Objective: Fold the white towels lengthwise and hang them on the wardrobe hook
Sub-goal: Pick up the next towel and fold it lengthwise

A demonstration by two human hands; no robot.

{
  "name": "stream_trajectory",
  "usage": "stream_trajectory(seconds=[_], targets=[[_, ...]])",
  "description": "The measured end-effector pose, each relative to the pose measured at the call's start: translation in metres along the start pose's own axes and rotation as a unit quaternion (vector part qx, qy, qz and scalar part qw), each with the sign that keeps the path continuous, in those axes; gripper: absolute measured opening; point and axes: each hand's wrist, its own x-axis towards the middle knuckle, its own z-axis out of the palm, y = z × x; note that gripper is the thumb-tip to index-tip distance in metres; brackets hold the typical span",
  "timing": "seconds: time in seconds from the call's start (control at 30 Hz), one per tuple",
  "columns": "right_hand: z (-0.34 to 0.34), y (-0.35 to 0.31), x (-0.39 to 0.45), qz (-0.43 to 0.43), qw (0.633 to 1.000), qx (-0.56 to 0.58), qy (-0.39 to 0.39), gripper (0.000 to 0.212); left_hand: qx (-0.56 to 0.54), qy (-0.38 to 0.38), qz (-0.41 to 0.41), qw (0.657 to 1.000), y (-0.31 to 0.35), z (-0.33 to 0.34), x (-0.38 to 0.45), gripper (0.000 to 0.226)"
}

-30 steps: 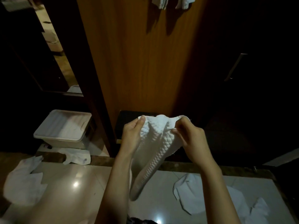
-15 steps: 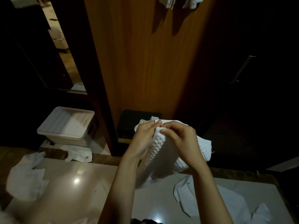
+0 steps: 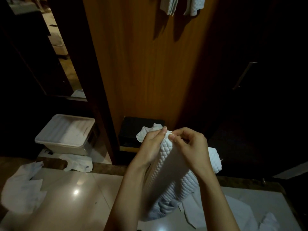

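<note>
A white quilted towel (image 3: pixel 168 177) hangs doubled over in front of me, its top edges pinched together. My left hand (image 3: pixel 152 145) and my right hand (image 3: pixel 191 147) both grip that top edge, fingertips almost touching. The towel's lower end droops toward the glossy floor. Two white towels (image 3: pixel 182 5) hang high on the wooden wardrobe panel (image 3: pixel 146 64); the hook itself is out of view. Another white cloth (image 3: pixel 236 212) lies on the floor at the lower right.
A lidded white plastic box (image 3: pixel 66 134) stands at the left, with a white cloth (image 3: pixel 78 165) in front of it. More white cloth (image 3: pixel 21 185) lies at far left. A black box (image 3: pixel 133 129) sits at the wardrobe's foot. A dark door with a metal handle (image 3: pixel 244 75) is on the right.
My hands came together, bringing the towel's two top corners into one pinch, so the towel now hangs doubled. The view tilted slightly down and left.
</note>
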Motion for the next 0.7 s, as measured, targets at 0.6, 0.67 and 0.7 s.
stream_trajectory(seconds=[0.6, 0.67, 0.7], targets=[[0.004, 0.004, -0.018, 0.035, 0.998, 0.036, 0.027, 0.012, 0.081, -0.037, 0.036, 0.995, -0.008, -0.005, -0.014, 0.037], [0.006, 0.002, -0.019, 0.036, 0.998, 0.054, 0.027, 0.008, 0.101, -0.019, 0.055, 0.993, -0.009, -0.006, -0.015, 0.036], [0.007, 0.002, -0.019, 0.034, 0.997, 0.057, 0.026, 0.01, 0.111, -0.01, 0.062, 0.992, -0.009, -0.007, -0.016, 0.035]])
